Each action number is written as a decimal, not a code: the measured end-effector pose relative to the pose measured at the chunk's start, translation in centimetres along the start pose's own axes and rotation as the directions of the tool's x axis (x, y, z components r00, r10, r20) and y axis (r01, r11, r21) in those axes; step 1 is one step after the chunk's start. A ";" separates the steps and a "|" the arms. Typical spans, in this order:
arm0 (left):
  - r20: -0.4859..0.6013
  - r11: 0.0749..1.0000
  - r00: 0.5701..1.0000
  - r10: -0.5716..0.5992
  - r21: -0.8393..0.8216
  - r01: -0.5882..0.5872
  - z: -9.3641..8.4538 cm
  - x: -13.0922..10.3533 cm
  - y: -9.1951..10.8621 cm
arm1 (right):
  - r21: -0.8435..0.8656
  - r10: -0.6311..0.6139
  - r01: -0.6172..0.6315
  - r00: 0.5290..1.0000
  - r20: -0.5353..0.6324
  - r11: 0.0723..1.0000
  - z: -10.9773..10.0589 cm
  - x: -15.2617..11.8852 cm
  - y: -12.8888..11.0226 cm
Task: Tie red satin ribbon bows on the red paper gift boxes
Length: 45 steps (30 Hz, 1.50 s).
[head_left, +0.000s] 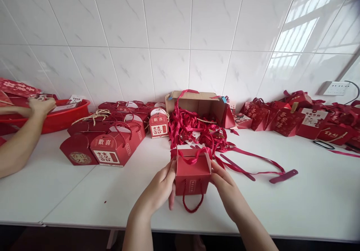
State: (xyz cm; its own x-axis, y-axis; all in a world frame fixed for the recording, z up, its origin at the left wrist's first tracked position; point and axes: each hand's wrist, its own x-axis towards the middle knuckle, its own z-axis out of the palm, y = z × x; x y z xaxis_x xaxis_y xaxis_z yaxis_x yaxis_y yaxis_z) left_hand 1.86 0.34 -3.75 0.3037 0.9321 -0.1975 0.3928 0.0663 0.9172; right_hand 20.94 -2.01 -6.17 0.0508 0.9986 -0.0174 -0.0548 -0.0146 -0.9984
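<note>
Red cardboard gift box (194, 173), ribboned
Upright, over the near part of the white table (295, 206). Twisted dark-red rope handle (192, 210) hangs looped down the front, flanking a framed label (192, 186); crimson ribbon (192, 161) droops across the top.

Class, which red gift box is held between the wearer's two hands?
The front-most box, with the left hand and right hand at its sides and a rope handle drooping from its near face; the other boxes sit farther back.

Smooth paper box (192, 173), glossy tiles (168, 14)
</note>
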 end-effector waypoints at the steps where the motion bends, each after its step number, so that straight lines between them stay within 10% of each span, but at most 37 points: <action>1: 0.024 1.000 1.000 -0.009 -0.006 0.009 -0.2 0.0 -0.3 | 0.025 0.016 -0.017 1.000 0.011 1.000 0.1 0.0 -0.1; 8: 0.060 0.999 0.998 0.013 -0.035 -0.011 -1.7 -1.0 -1.0 | 0.157 0.082 -0.074 0.996 -0.043 0.985 0.7 0.2 0.3; 18: -0.407 0.819 0.868 0.284 -0.367 -0.440 -0.9 0.2 0.0 | 0.488 -0.068 0.168 0.974 -0.216 0.856 1.1 1.3 0.6; 35: -0.530 0.299 0.845 -0.069 -0.819 -0.490 -1.2 0.6 0.7 | 0.648 -0.066 0.239 0.958 -0.279 0.723 0.3 2.2 -1.1; 45: -0.624 0.337 0.737 -0.258 -0.773 -0.537 -1.6 0.9 0.7 | 0.712 0.017 0.277 0.926 -0.376 0.645 -0.1 1.7 -0.1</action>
State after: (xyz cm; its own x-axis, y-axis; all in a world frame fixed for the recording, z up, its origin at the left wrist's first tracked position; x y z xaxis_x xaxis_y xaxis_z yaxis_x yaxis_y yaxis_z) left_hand 1.03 1.79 -2.73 -0.4195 0.8923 -0.1666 -0.7020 -0.2026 0.6827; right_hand 21.18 -0.29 -6.08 0.4210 0.9055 -0.0538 -0.7314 0.3038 -0.6106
